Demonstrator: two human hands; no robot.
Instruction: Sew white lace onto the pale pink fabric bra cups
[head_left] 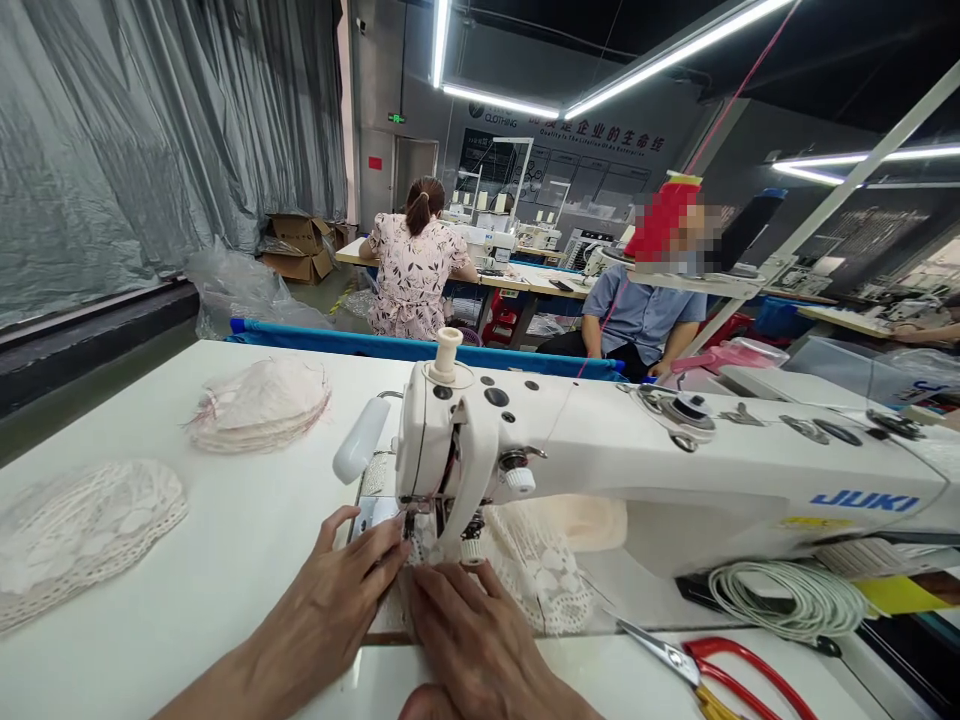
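Observation:
A white sewing machine (585, 440) stands in front of me, with cream lace fabric (536, 565) under its presser foot and spread over the bed to the right. Just left of the needle, my left hand (330, 600) has its index finger and thumb closed on the lace edge; its little finger sticks out to the side. My right hand (476, 640) is close in front of the presser foot, fingers together and bent down on the lace. The fabric beneath the fingers is mostly hidden.
Red-handled scissors (679, 660) lie at the right front, near a coiled pale cord (787, 598). On the left of the table are a stack of lace pieces (259, 405) and another lace pile (82, 530). Two people sit beyond a blue cloth trough (337, 343).

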